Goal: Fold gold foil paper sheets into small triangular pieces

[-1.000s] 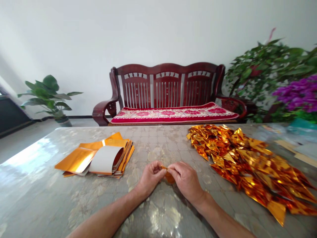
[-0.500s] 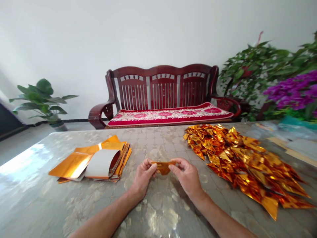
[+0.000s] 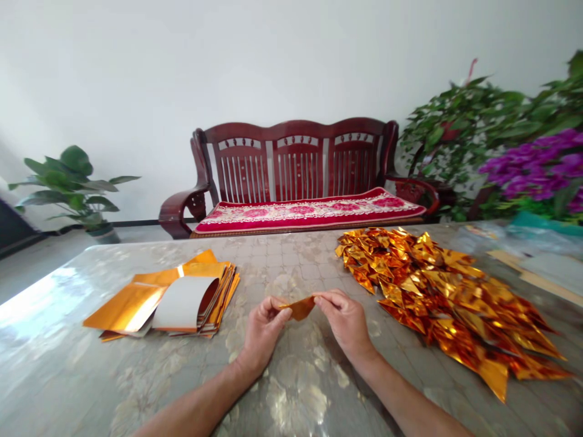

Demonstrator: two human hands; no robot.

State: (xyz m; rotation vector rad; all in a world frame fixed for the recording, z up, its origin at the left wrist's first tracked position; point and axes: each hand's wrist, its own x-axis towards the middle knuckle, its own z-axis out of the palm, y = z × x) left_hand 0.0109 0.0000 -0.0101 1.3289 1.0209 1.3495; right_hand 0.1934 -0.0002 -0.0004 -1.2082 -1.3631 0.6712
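A small folded piece of gold foil paper point(image 3: 301, 308) is held just above the patterned table point(image 3: 291, 388), near its middle. My left hand point(image 3: 263, 331) pinches its left end and my right hand point(image 3: 345, 321) pinches its right end, fingers closed on both. To the left lies a stack of flat gold foil sheets point(image 3: 168, 295), the top sheet curled to show its white back. To the right spreads a large heap of folded gold foil pieces point(image 3: 437, 291).
Behind the table stands a dark wooden bench point(image 3: 298, 176) with a red cushion. A potted plant point(image 3: 75, 185) is at the back left; leafy plants and purple flowers point(image 3: 537, 164) are at the right. Papers and plastic point(image 3: 537, 258) lie at the table's far right.
My hands moved apart and lifted slightly, stretching the small gold piece out between them. The view shifted a little to the right.
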